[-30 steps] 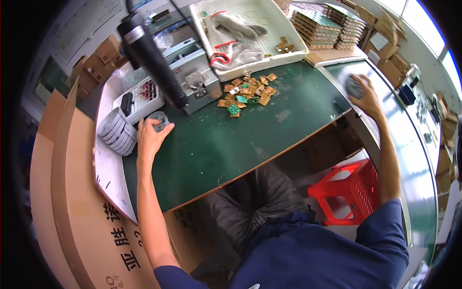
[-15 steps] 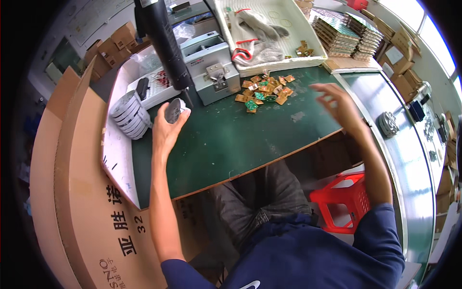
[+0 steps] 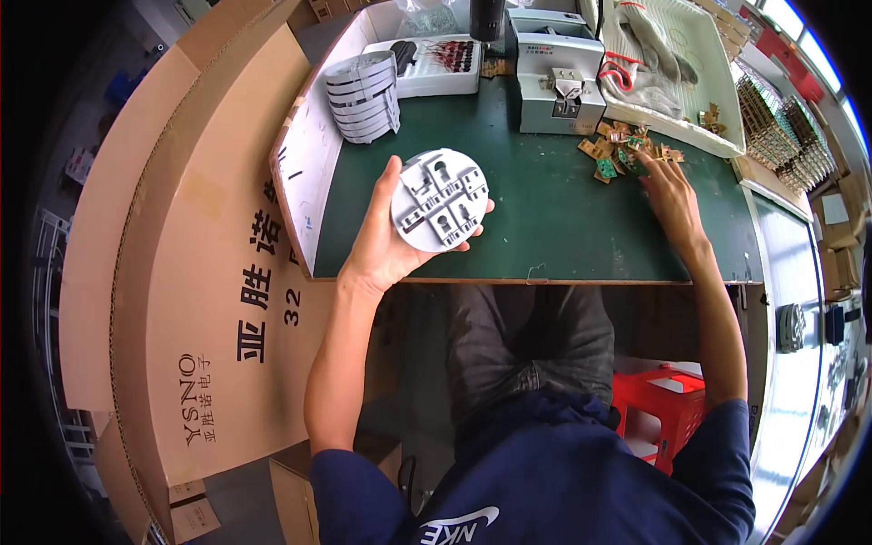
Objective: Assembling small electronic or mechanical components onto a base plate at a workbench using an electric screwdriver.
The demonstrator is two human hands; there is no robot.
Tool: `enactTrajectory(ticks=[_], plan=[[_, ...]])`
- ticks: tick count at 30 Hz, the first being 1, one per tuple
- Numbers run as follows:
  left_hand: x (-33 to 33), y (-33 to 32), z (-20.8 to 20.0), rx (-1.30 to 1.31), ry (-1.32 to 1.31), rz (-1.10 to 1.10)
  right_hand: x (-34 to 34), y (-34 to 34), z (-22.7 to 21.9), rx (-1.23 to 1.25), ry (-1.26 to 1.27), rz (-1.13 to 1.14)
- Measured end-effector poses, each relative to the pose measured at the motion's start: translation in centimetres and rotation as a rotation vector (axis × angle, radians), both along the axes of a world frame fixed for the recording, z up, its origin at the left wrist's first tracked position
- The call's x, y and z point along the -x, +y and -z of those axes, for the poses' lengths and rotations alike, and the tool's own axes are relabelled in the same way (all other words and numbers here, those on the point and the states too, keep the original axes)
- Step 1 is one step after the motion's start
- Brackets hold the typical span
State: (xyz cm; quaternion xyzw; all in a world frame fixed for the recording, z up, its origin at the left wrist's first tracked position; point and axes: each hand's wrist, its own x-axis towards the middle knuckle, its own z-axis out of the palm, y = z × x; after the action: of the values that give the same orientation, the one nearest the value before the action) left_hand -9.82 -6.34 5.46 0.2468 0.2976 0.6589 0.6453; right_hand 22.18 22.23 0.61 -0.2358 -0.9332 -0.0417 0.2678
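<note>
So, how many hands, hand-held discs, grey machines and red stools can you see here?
Hands, left hand and right hand: 2
Held white disc: 1
Grey machine: 1
Red stool: 1
Total: 5

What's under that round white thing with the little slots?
The left hand holds the white disc from below: its thumb shows at the left edge, and fingertips peek out on the right. The disc hides its own underside and part of the hand.

Left hand holds a round white slotted disc, right hand at a pile of copper-and-green circuit boards.
</note>
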Motion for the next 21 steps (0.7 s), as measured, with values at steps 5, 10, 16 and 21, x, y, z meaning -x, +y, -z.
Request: enactTrajectory(ticks=[5, 10, 16, 21], plan=[[-0.5, 0.6, 0.3, -0.006, 0.120, -0.013, -1.3, -1.8, -0.5, -0.013, 0.083, 0.060], [-0.8, 1.2, 0.5, -0.024, 0.241, 0.017, -2.4, -5.2, -0.7, 0.134, 0.232, 0.119], [-3.8, 3.3, 1.0, -0.028, 0.776, -0.025, -2.5, -7.3, -0.1, 0.474, 0.367, 0.145], [-11.3, 7.5, 2.9, -0.070, 1.860, -0.500, -0.1, -7.3, -0.7, 1.026, 0.605, 0.026]])
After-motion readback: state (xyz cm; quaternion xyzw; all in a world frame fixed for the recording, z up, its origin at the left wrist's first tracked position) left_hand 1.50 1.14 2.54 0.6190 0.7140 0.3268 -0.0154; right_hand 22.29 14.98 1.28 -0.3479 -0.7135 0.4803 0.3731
